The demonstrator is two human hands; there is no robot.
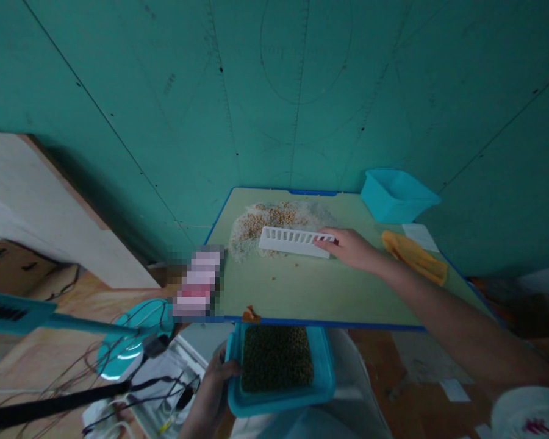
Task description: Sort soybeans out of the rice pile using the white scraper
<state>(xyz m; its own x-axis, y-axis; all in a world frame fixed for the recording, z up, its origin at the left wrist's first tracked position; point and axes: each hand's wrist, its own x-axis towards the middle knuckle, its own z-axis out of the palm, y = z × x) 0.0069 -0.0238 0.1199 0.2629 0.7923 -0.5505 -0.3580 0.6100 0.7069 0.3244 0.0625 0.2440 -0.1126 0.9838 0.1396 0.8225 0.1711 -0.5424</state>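
My right hand point(348, 249) rests over the end of a white slotted plastic comb point(293, 241), which lies flat on a pale green board with a blue edge point(315, 296). Just beyond the comb is a spread of white grains mixed with tan seeds point(272, 222). My left hand point(215, 381) grips the side of a turquoise plastic tray point(281, 403), held below the board's near edge. Dark green seeds or lentils point(277, 358) fill the tray.
A turquoise plastic tub point(396, 196) and a yellow cloth point(414, 257) sit at the board's far right, beside a white paper point(421, 236). A blurred pink-and-white object point(196, 283) lies at the left edge. A teal wall stands behind; wires and a black pole point(55, 405) cross the lower left.
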